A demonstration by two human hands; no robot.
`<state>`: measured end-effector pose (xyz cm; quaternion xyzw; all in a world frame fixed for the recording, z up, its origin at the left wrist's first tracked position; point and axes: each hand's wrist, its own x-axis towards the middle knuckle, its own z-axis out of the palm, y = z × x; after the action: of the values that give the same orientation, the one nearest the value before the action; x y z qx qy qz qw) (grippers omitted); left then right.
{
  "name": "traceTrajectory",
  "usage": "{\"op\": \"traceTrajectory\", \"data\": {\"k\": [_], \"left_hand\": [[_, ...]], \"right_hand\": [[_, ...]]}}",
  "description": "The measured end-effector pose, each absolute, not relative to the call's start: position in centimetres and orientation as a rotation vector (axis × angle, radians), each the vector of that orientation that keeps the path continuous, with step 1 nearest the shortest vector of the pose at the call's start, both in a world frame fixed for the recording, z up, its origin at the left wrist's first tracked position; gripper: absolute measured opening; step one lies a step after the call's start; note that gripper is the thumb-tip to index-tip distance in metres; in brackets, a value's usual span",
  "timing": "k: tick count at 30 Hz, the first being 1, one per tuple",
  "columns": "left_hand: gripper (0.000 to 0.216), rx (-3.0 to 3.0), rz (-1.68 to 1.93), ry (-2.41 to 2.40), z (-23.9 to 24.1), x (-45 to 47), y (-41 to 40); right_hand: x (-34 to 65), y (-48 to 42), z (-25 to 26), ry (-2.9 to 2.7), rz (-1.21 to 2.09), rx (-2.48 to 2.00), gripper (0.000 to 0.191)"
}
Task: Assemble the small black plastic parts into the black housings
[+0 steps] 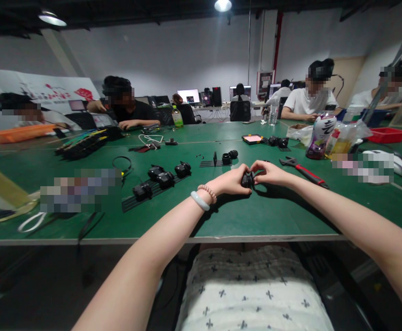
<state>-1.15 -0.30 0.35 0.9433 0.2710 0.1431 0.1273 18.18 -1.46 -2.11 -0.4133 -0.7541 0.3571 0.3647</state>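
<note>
Two sets of fingers (245,174) pinched around one small black part (247,179), held just above the green bench (242,216) right at the middle; left hand (231,181) curled closed on its left side, right hand (269,172) closed on its right, fingertips meeting over the top; hard to tell what exactly sits inside the pinch, too small and mostly covered.

Biggest risk, judging from the grip: tiny piece, held only by fingertips, nothing under it but hard bench; one slip and off it bounces, maybe over the near edge into the lap; could also pinch skin if the two halves snap together suddenly.

Bead bracelet (208,192) and pale bangle (200,201) on the left wrist hanging close to the surface; could snag or knock something if the arm sweeps sideways.

Further out, row of similar black parts on a black strip (152,189) to the left, near the left forearm; easy to bump out of line. More black round pieces (229,157) just beyond the hands; red-handled wrench (304,171) just to the right, close enough to catch with the right elbow. Bottles and bags (325,133) farther right, a spill hazard if nudged; other people seated along the far side, well apart.
</note>
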Motion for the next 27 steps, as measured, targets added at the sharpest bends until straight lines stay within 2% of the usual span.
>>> {"op": "traceTrajectory", "data": {"k": [27], "left_hand": [[0.053,2.743,0.388,0.791,0.77,-1.37,-0.57]], "right_hand": [[17.53,-1.99,-2.38,-2.035,0.812,-1.015,0.026]]}}
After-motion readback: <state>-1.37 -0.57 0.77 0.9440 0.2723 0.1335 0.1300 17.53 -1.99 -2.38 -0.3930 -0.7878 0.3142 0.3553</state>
